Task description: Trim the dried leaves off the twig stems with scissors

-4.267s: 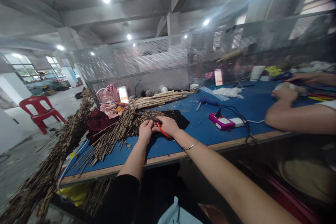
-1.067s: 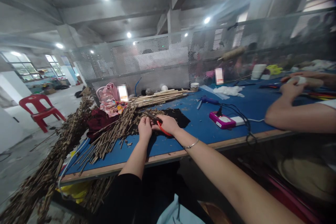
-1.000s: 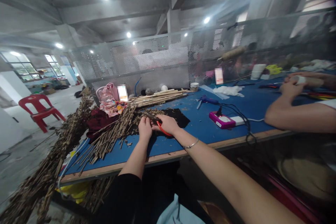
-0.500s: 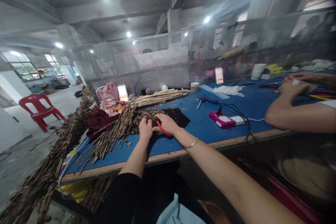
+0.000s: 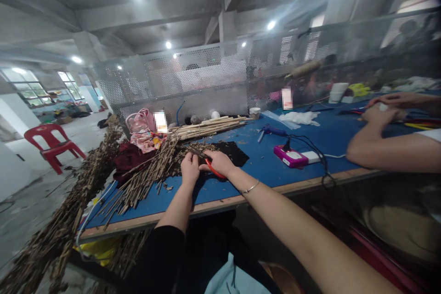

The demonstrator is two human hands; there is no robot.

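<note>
My right hand [image 5: 220, 163] is closed around the red-handled scissors [image 5: 215, 171]. Their dark metal blades point up and to the left, over a pile of dried stems. Close beside the blades, my left hand [image 5: 189, 165] has its fingers pinched together; whatever is between them is hidden or too small to make out. A black cloth [image 5: 237, 152] strewn with plant bits lies beneath and behind both hands. Cut dried stems [image 5: 139, 187] lie in a loose heap to the left of my left hand.
Tall dried branches [image 5: 65, 206] lean at the table's left end. Pale sticks [image 5: 210, 127] lie behind. A glue gun [image 5: 272, 131], a purple-and-white power strip [image 5: 291, 156] and cables are to the right. Another person's hands [image 5: 382, 112] work at the far right. A red chair [image 5: 51, 142] stands left.
The scissor blades look slightly shifted near my left fingers. Both hands stay in nearly the same place, and the other person's hands have moved slightly.
</note>
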